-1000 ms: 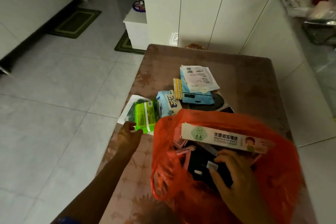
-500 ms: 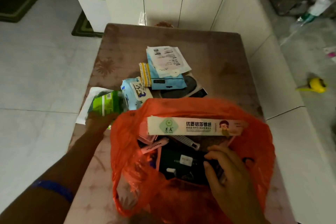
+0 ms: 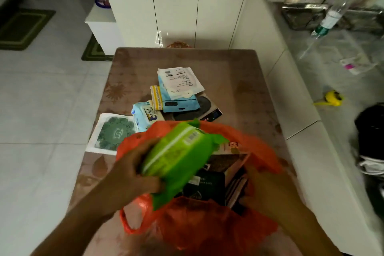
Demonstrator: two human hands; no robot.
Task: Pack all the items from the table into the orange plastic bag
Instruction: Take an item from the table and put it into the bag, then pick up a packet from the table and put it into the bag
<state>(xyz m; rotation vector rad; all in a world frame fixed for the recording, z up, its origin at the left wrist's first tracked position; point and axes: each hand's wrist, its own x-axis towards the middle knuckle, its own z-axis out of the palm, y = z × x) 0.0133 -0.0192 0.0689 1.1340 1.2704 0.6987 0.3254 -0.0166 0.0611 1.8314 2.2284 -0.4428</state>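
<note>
The orange plastic bag (image 3: pixel 209 224) stands open at the table's near edge. My left hand (image 3: pixel 133 170) grips a bright green soft pack (image 3: pixel 178 156) and holds it over the bag's mouth. My right hand (image 3: pixel 268 189) is at the bag's right rim, holding the plastic there; its fingers are blurred. Inside the bag I see a dark packet (image 3: pixel 204 187) and a long printed box (image 3: pixel 232 147), partly hidden by the green pack. On the table behind lie a white sheet with a green disc (image 3: pixel 113 133), a blue wipes pack (image 3: pixel 143 114), a yellow sachet (image 3: pixel 156 97), a blue pouch (image 3: pixel 179 104) and a white paper packet (image 3: pixel 179 81).
The brown patterned table (image 3: pixel 228 81) stands against white cabinets (image 3: pixel 176 6). A dark flat item (image 3: pixel 202 108) lies under the pile. A white ledge (image 3: pixel 301 131) runs along the right. A yellow object (image 3: pixel 332 97) and a bottle (image 3: pixel 330 18) lie beyond it. Tiled floor is on the left.
My left hand lifted the green pack off the white sheet and carried it right, over the bag's mouth. My right hand moved from inside the bag to its right rim.
</note>
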